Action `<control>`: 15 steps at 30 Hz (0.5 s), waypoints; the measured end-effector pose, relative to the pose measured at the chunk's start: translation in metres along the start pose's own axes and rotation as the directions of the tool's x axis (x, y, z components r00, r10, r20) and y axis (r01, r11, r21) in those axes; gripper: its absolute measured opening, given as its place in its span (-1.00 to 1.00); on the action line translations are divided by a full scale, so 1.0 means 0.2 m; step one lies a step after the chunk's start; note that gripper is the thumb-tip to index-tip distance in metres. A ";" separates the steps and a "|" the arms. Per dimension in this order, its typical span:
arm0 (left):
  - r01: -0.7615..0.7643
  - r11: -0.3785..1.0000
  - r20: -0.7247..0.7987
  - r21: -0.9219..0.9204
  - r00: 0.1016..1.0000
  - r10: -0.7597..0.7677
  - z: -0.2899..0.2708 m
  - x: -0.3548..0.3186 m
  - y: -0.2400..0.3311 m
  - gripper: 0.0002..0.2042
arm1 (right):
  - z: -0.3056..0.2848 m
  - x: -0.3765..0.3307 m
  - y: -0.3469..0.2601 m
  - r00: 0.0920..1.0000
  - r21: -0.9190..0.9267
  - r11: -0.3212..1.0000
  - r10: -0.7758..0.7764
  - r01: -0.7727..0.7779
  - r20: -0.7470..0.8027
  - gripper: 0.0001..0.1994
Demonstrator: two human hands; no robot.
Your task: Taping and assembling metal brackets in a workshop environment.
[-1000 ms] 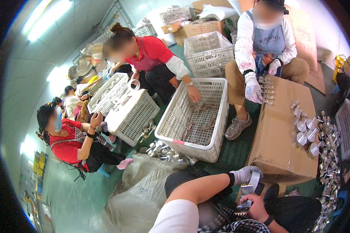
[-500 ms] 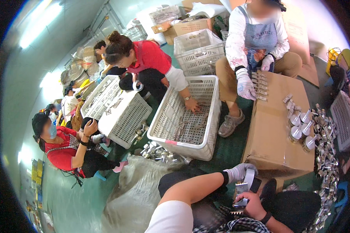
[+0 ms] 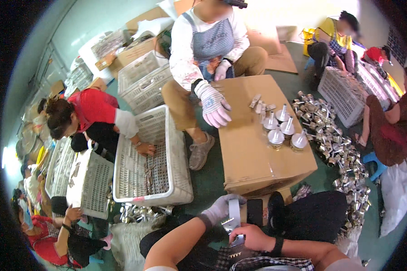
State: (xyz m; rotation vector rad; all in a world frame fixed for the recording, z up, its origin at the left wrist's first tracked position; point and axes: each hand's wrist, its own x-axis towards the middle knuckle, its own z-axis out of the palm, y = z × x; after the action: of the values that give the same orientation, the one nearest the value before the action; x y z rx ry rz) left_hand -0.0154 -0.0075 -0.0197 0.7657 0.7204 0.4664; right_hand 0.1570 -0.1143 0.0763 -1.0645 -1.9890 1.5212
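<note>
My left hand (image 3: 220, 208), in a pale knit glove, is closed on the top of a flat shiny metal strip (image 3: 234, 216). My bare right hand (image 3: 250, 236) grips the lower end of the same strip, just above my lap. Both hands sit in front of the near edge of a large cardboard box (image 3: 253, 149). On the box's top stand several round silver metal parts (image 3: 282, 131) with upright tabs. A person opposite me rests a gloved hand (image 3: 215, 108) on the box's far left side.
A white slatted plastic crate (image 3: 167, 153) with metal pieces lies left of the box, and another person reaches into it. A heap of silver metal parts (image 3: 343, 158) covers the green floor on the right. More crates and seated people ring the area.
My view has swung to the right, bringing the box to the middle and people on the right into sight. My hands stay together on the metal strip.
</note>
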 end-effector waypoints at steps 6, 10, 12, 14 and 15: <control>0.037 0.990 0.030 -0.135 0.999 -0.033 -0.05 0.04 -0.06 -0.73 | -0.02 -0.01 -0.04 1.000 0.034 0.999 0.018 -0.018 0.001 -0.75; -0.020 1.000 -0.012 -0.007 1.000 0.020 -0.05 0.03 -0.08 -0.73 | 0.00 0.00 -0.02 0.999 0.040 0.998 -0.045 0.045 -0.002 -0.79; -0.011 1.000 -0.022 0.027 1.000 0.011 -0.08 0.03 -0.10 -0.74 | 0.00 0.00 -0.03 0.997 0.027 0.997 -0.074 0.075 -0.021 -0.81; -0.002 1.000 -0.012 -0.012 1.000 0.002 -0.07 0.03 -0.09 -0.73 | 0.00 0.00 -0.03 0.998 0.029 0.998 -0.061 0.062 -0.027 -0.82; -0.001 1.000 -0.006 -0.018 1.000 0.001 -0.07 0.03 -0.09 -0.73 | 0.00 0.00 -0.03 0.998 0.027 0.998 -0.052 0.053 -0.024 -0.82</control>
State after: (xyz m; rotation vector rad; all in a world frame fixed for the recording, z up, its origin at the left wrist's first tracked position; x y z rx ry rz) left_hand -0.0196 -0.0083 -0.0426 0.7486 0.7203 0.4755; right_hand 0.1551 -0.1147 0.0826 -1.0064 -1.9591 1.4984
